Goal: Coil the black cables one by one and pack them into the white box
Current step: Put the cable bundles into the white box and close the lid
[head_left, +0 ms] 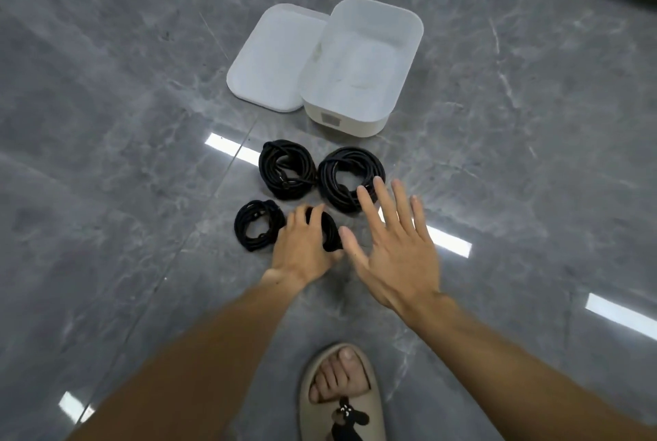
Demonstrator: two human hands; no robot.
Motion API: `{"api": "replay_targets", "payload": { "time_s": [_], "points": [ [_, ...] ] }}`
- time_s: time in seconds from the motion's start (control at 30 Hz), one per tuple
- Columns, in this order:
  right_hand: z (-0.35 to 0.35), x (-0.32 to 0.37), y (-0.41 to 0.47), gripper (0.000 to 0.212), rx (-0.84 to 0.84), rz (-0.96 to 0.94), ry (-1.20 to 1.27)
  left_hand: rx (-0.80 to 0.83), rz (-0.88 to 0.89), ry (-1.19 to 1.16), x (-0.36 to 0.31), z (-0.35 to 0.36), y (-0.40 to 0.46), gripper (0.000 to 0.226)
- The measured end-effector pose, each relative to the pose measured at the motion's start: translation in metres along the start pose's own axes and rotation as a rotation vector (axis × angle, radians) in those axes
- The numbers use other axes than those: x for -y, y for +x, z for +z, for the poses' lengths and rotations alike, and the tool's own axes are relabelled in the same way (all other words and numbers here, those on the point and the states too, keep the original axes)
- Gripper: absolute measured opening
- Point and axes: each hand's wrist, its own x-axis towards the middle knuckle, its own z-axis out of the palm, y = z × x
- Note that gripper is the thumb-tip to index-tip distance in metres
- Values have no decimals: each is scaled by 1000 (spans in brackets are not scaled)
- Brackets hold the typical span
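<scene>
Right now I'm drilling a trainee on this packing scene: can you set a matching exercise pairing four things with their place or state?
Things:
1. white box
2. lid
3. left hand
4. right hand

States:
A. fingers spread, holding nothing
B. lying flat on the floor left of the box
C. gripping a cable coil
D. open, no cables inside

Pairs: 1-D, 2-B, 3-C, 4-A

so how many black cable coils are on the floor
4: two side by side nearest the white box, at and; one nearer left; one gripped by the left hand, at.
</scene>
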Motion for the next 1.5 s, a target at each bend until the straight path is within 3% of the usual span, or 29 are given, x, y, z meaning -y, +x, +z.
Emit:
{"api": "replay_targets", "payload": {
  "time_s": [0.13,0.37,0.57,0.9,1.1,1.5],
  "points": [
    [-9,2,2,71,13,19,22,-11,6,12,1,-4,-6,91],
    [-39,-5,10,72,-19,44,25,-260,124,-22,-7,-50,-11,63],
    [-58,-18,36,74,-15,49,39,-350,169,-1,-25,-96,14,59],
    [-72,-37,109,78,-35,38,121,-323,153,71,-57,-140,78,63],
    [-85,-47,138,85,73,42,96,-272,96,46,-66,-156,95,64],
    [-100,-49,195,73,67,-19,-3,-255,34,78,-73,-205,121,62]
  ]
}}
